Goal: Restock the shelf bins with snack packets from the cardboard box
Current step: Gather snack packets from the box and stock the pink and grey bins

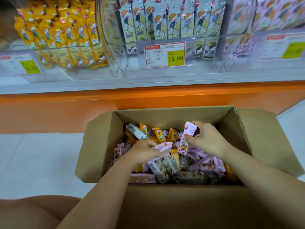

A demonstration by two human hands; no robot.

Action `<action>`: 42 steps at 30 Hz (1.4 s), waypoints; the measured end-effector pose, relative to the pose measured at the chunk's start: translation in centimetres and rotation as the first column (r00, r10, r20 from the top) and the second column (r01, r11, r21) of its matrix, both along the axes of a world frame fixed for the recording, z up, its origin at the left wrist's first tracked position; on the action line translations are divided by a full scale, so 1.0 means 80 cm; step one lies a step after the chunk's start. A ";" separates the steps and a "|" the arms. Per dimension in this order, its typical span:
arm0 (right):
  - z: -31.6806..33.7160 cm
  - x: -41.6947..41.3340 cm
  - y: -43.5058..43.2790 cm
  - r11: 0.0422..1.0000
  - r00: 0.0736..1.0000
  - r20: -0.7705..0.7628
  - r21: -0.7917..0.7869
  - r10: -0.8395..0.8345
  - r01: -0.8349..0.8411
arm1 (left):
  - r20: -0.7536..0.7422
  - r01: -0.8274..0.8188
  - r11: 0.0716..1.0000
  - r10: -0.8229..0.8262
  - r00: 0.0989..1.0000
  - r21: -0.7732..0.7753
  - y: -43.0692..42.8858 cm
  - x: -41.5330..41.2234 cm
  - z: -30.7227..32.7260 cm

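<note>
The open cardboard box [97, 146] sits on the floor, heaped with mixed snack packets [162, 171]. Inside it the left hand [145, 151] pinches one pink packet [162, 148] lying flat, and the right hand [208, 139] grips a second pink packet [189, 132] held upright. Beyond, above an orange shelf base [148, 98], clear shelf bins [115, 52] hold upright rows of yellow, grey and pink packets.

Right-hand bin [270, 31] blurred — frame edge cuts it.

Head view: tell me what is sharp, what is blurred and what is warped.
Head view: the middle price tag reads sharply; the left tag and the purple packets at the edges are smeared; the shelf edge bows from wide-angle distortion.
</note>
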State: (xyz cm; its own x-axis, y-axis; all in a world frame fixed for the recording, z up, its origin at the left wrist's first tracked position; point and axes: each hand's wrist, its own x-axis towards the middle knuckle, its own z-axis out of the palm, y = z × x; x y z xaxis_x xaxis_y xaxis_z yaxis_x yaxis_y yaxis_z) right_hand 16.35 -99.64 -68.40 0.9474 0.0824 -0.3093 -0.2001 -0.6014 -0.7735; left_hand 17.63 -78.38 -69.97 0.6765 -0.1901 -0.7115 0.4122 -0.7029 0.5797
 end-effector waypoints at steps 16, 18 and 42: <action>0.178 -0.006 -0.060 0.834 0.956 -0.292 0.527 -0.003 0.164 | 0.585 0.167 0.886 0.136 0.800 -0.433 -0.082 -0.028 0.131; 0.197 -0.009 -0.067 0.832 0.967 -0.255 0.537 0.003 0.138 | 0.651 0.205 0.899 0.109 0.751 -0.387 -0.090 -0.028 0.150; 0.256 -0.045 -0.152 0.816 0.744 0.419 0.500 -0.521 0.290 | 0.714 0.509 0.817 -0.526 0.462 0.272 -0.221 0.025 0.346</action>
